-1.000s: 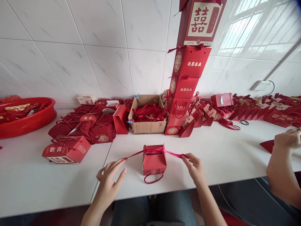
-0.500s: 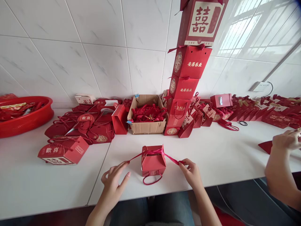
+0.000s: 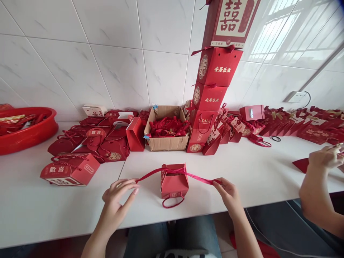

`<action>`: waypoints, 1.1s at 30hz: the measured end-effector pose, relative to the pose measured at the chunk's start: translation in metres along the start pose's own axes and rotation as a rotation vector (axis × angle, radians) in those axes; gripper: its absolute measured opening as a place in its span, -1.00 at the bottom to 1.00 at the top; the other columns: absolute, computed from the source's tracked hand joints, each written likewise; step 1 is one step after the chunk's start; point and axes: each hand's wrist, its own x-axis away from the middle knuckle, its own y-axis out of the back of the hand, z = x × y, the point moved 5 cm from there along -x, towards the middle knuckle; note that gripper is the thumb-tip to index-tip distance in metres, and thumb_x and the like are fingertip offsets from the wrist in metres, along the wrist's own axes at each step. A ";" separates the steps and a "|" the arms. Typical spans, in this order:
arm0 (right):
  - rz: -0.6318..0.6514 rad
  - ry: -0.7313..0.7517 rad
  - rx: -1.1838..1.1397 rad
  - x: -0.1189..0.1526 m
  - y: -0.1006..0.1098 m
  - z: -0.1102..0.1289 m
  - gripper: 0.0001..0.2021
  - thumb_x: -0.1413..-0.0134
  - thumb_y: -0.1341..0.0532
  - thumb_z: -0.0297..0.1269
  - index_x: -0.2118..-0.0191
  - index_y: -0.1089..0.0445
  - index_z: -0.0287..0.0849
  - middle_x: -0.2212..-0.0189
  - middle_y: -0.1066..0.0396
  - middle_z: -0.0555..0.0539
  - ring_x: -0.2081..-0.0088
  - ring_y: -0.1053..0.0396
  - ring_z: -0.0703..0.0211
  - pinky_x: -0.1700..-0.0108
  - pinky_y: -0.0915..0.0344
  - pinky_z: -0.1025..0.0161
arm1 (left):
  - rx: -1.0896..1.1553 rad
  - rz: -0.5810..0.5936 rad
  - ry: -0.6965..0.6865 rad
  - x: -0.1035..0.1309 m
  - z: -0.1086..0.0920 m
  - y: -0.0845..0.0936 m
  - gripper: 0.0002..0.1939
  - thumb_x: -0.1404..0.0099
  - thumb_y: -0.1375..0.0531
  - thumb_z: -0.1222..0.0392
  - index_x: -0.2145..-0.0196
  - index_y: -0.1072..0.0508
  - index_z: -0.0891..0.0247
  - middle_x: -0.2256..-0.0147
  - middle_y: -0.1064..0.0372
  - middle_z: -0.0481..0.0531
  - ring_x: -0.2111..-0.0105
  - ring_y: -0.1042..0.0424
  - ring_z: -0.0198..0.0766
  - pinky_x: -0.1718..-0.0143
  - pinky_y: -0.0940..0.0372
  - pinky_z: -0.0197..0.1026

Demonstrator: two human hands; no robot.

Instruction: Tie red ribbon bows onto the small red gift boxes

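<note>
A small red gift box (image 3: 174, 185) stands on the white table in front of me, a cord handle (image 3: 173, 203) lying at its near side. Across its top runs a red ribbon (image 3: 197, 177), stretched out to both sides. My left hand (image 3: 118, 199) pinches the ribbon's left end between its fingertips. On the other side my right hand (image 3: 227, 195) grips the right end between thumb and fingers. Both hands are off the box, one to each side of it.
Behind the box is a cardboard carton (image 3: 168, 144) of red ribbons, beside a tall stack of red boxes (image 3: 212, 98). More gift boxes (image 3: 71, 170) and a red basin (image 3: 29, 139) are on the left. A co-worker's hand (image 3: 324, 157) is at the right.
My hands have moved farther apart, drawing the ribbon out longer on both sides of the box. The view has shifted slightly.
</note>
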 end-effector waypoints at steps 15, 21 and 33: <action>0.285 0.458 0.160 -0.011 -0.048 0.080 -0.38 -0.07 -0.24 -0.08 -0.22 -0.05 -0.01 -0.22 -0.12 -0.17 -0.23 -0.09 -0.03 -0.17 -0.12 0.01 | 0.166 0.163 -0.231 -0.051 -0.086 -0.025 -0.46 -0.25 -0.10 0.23 -0.17 -0.09 0.08 -0.24 0.03 0.12 -0.26 0.04 0.01 -0.22 0.00 0.09; 0.449 0.692 0.467 -0.015 -0.082 0.133 -0.37 0.04 -0.26 -0.31 -0.18 -0.10 -0.07 0.07 -0.41 -0.14 -0.02 -0.28 -0.03 -0.18 0.06 -0.10 | -0.024 0.325 -0.342 -0.079 -0.119 -0.038 -0.45 -0.06 -0.11 0.34 -0.05 -0.17 0.27 0.16 -0.36 0.12 -0.01 -0.23 0.03 -0.09 -0.03 0.16; 0.408 0.676 0.390 -0.016 -0.077 0.130 -0.25 -0.02 -0.26 -0.22 -0.29 0.08 -0.02 -0.17 -0.21 -0.20 -0.20 -0.12 -0.07 -0.25 0.12 -0.13 | 0.189 0.274 -0.230 -0.072 -0.101 -0.036 -0.17 -0.10 -0.12 0.28 -0.30 0.12 0.18 -0.14 -0.18 0.21 -0.17 -0.11 0.06 -0.19 0.07 0.15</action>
